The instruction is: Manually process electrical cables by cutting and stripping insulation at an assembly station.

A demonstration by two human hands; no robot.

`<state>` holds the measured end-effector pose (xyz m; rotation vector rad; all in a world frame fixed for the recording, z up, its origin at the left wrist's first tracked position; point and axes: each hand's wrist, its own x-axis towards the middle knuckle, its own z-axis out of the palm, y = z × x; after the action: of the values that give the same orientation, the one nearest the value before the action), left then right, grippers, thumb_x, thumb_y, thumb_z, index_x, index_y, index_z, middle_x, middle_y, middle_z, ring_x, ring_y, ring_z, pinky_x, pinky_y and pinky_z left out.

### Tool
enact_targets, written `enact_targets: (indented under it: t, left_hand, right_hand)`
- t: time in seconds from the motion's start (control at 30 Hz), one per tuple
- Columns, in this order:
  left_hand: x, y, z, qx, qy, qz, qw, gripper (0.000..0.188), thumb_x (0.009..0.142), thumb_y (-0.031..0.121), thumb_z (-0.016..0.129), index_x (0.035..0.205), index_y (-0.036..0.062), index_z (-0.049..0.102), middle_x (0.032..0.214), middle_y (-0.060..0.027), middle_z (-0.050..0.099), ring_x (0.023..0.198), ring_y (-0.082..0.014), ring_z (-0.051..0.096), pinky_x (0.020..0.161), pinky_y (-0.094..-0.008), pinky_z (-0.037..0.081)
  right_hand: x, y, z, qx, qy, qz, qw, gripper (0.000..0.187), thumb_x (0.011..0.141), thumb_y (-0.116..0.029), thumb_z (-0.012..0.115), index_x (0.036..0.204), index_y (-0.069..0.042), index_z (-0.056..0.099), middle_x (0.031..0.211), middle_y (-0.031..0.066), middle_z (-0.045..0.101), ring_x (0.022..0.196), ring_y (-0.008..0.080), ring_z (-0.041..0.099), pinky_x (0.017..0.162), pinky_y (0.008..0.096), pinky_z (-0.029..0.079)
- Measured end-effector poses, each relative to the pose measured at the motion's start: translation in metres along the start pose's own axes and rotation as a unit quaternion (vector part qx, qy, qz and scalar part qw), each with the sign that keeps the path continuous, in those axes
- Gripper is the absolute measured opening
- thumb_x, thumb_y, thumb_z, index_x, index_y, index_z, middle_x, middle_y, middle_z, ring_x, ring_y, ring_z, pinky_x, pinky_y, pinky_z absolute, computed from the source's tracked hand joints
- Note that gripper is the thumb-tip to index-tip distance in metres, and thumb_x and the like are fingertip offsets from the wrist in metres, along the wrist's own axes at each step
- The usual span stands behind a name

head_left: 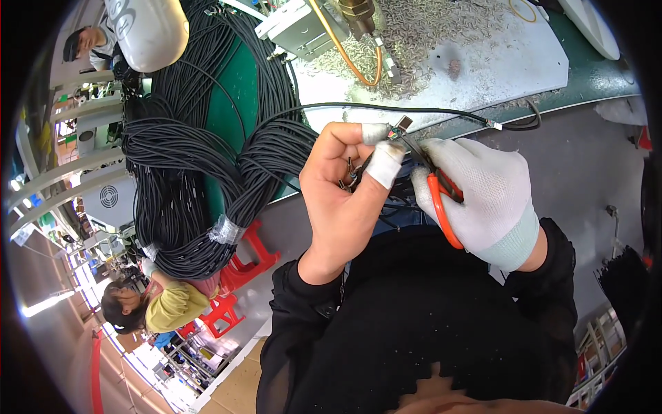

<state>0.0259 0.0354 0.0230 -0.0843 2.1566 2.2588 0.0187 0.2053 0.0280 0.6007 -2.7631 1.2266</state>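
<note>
Between thumb and forefinger, my left hand (345, 186) pinches a small cable end with a metal plug (405, 123) and short coloured wires. White covers wrap those two fingertips; further small dark cable ends sit in the curled palm. My right hand (486, 193), in a white knit glove, grips orange-handled pliers (438, 207). Their narrow dark jaws reach to the wires just below the plug; whether the jaws touch them I cannot tell. A black cable (386, 107) runs across the table edge behind both hands, with a small pale connector (494, 125) on it.
Thick bundles of black cable (179, 152) cover the green table's left side and hang over its edge. A machine with a metal box (307, 31) stands at the back, amid scattered clippings on a white board (538, 62). A co-worker (165, 307) sits left, near red stools (252, 262).
</note>
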Motion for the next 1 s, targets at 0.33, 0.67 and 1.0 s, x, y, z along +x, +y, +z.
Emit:
enact_targets:
  t: [0.33, 0.67, 1.0]
  left_hand:
    - [0.004, -0.006, 0.002, -0.16, 0.007, -0.06, 0.985, 0.013, 0.085, -0.003, 0.063, 0.092, 0.0028, 0.054, 0.081, 0.0032, 0.058, 0.068, 0.0006, 0.046, 0.057, -0.0155, 0.036]
    - [0.005, -0.011, 0.009, -0.102, 0.055, 0.006, 0.993, 0.017, 0.084, -0.005, 0.064, 0.092, 0.0039, 0.051, 0.082, 0.0023, 0.058, 0.068, -0.0002, 0.047, 0.058, -0.0159, 0.037]
    - [0.006, -0.01, 0.011, -0.118, 0.059, -0.003, 0.991, 0.016, 0.085, -0.003, 0.064, 0.092, 0.0044, 0.052, 0.081, 0.0023, 0.059, 0.067, -0.0001, 0.046, 0.059, -0.0163, 0.037]
  right_hand:
    - [0.002, -0.005, 0.004, -0.022, 0.011, 0.006, 1.0, 0.022, 0.073, -0.009, 0.07, 0.093, -0.004, 0.064, 0.069, 0.0096, 0.058, 0.056, 0.0274, 0.058, 0.049, 0.0326, 0.045]
    - [0.003, -0.004, 0.003, -0.027, 0.015, 0.001, 1.0, 0.022, 0.074, -0.009, 0.07, 0.095, -0.005, 0.064, 0.067, 0.0087, 0.057, 0.055, 0.0269, 0.058, 0.048, 0.0323, 0.045]
    - [0.003, -0.006, 0.003, -0.039, 0.014, 0.012, 0.999, 0.019, 0.076, -0.011, 0.069, 0.092, -0.005, 0.063, 0.066, 0.0094, 0.057, 0.054, 0.0276, 0.058, 0.047, 0.0327, 0.044]
